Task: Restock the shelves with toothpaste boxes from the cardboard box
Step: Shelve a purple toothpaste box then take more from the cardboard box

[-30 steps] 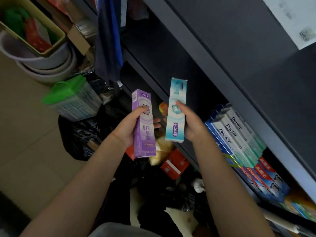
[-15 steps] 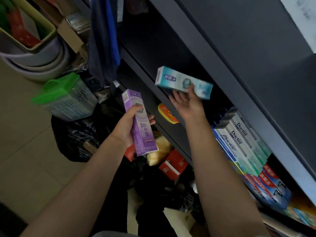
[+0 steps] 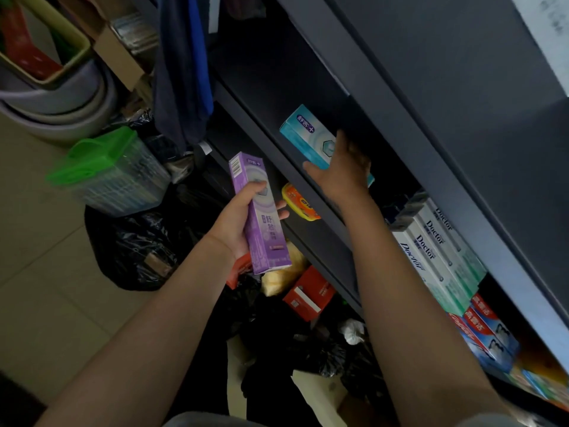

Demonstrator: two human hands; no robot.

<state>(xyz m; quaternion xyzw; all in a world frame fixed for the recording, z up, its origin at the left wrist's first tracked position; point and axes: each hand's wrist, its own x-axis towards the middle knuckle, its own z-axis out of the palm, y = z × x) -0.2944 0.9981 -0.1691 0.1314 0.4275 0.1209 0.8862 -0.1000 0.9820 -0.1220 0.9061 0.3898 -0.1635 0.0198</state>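
Fingers (image 3: 340, 140) of the right hand (image 3: 341, 169) reach into the dark shelf (image 3: 311, 186) and lie over the teal toothpaste box (image 3: 306, 135), thumb spread at its near edge; whether they curl round it or only press on it cannot be told. That box lies flat on the shelf, its long axis running from far left to near right, its printed end pointing far left. The left hand (image 3: 238, 224) grips one purple toothpaste box (image 3: 260, 212) near the middle, thumb across the front and fingertips showing past its right side. This box stands nearly upright in the air in front of the shelf edge, barcode end pointing far and up, its lower end near the wrist. To the right on the same shelf, four white Doctor boxes (image 3: 437, 257) lie side by side, long axes parallel to the teal one. Nearer right are at least two red and blue boxes (image 3: 489, 337).
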